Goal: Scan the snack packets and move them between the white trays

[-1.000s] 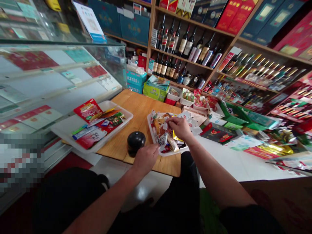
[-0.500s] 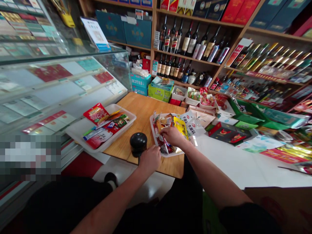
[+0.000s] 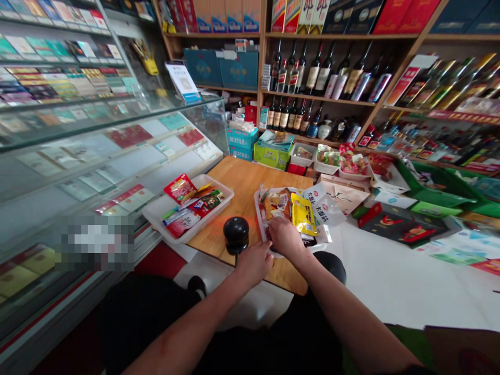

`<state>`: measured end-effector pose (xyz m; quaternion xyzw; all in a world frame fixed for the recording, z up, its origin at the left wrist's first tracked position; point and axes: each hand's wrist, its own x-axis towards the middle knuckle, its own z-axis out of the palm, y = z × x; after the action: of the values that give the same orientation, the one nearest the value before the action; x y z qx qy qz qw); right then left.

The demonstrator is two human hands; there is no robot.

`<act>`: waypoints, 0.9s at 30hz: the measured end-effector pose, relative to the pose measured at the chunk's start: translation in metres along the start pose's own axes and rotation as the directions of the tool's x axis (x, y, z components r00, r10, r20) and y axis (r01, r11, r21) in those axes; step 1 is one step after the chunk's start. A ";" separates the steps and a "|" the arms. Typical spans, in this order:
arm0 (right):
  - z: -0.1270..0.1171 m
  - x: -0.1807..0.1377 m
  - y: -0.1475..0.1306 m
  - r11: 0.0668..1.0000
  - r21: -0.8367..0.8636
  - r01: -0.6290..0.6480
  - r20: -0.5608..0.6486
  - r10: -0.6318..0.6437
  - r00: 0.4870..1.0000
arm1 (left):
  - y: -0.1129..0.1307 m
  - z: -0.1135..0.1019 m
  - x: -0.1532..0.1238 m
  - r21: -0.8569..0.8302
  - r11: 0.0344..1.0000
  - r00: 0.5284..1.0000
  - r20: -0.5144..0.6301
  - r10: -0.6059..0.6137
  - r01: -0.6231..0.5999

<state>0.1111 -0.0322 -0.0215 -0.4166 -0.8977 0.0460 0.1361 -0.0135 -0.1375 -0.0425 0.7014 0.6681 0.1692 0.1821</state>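
My right hand [image 3: 286,237] is down in a white plastic tray [image 3: 255,205] of snack packets. Its fingers are curled over a packet at the tray's left side, mostly hidden beneath them. Beside it in the tray are a yellow packet [image 3: 303,214] and a clear-and-white packet [image 3: 322,198]. My left hand [image 3: 254,264] is closed at the tray's near left corner; what its fingers hold is hidden. Just left of it stands a black, round-headed device [image 3: 236,230] on a narrow neck, which looks like a barcode scanner. A faint red glow falls on the wood around it.
A second white tray [image 3: 230,194] with colourful packets sits on the left of the wooden table [image 3: 234,169]. A glass display counter [image 3: 117,127] runs along the left. Shelves hold wine bottles [image 3: 312,73] at the back. Boxes [image 3: 398,221] lie at the right.
My right hand has come lower and nearer in the tray, its fingers closer to my left hand. A red glow has appeared by the black device. The whole view has shifted rightward.
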 end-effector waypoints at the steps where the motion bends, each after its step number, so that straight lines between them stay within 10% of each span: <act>1: 0.000 -0.003 -0.001 1.000 0.027 -0.004 -0.073 0.006 0.997 | 0.000 -0.003 -0.003 -0.005 1.000 1.000 -0.006 0.015 -0.015; 6: -0.008 -0.022 -0.012 0.985 0.174 0.020 -0.353 0.043 0.935 | -0.004 -0.026 -0.027 -0.038 0.996 0.995 -0.068 0.072 -0.075; 14: -0.008 -0.045 -0.057 0.900 0.396 0.183 -0.417 -0.001 0.909 | -0.044 -0.066 -0.062 -0.091 0.996 0.960 -0.279 -0.022 -0.003; 21: 0.002 -0.032 -0.096 0.848 0.464 0.256 -0.352 -0.088 0.932 | -0.154 -0.125 -0.056 0.140 0.960 0.906 -0.385 -0.173 0.243; 27: 0.011 -0.006 -0.128 0.798 0.501 0.335 -0.372 -0.151 0.916 | -0.238 -0.159 -0.022 0.430 0.780 0.887 -0.137 -0.442 0.455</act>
<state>0.0172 -0.1196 -0.0083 -0.2408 -0.8583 0.2194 0.3965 -0.2993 -0.1449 -0.0176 0.5425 0.8386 -0.0283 0.0403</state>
